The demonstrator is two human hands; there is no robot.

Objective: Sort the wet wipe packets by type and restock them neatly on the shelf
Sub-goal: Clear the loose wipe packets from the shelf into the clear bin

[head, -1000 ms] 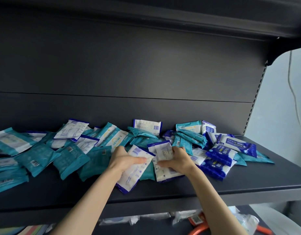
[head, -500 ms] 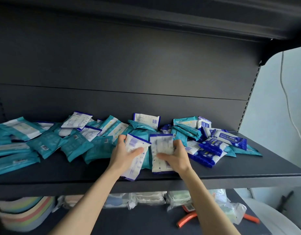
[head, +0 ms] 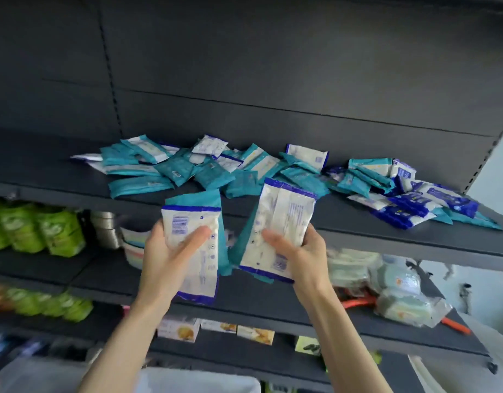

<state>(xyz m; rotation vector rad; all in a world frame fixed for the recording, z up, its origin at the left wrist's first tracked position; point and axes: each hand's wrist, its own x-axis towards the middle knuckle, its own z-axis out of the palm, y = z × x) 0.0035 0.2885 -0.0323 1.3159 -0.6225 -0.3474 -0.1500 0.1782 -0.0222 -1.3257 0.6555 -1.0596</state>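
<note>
Dark shelf (head: 358, 222) strewn with teal and blue packets (head: 244, 171); nearer, left hand (head: 171, 259) clasping an upright white packet (head: 207, 268), right hand (head: 304, 259) clasping a second white packet (head: 284, 214), thumbs across

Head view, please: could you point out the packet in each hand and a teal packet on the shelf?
Left packet (head: 205, 268): head view, lower white face.
Right packet (head: 284, 214): head view, upper white face.
Teal packet (head: 172, 165): head view, centre, by its barcode.
</note>
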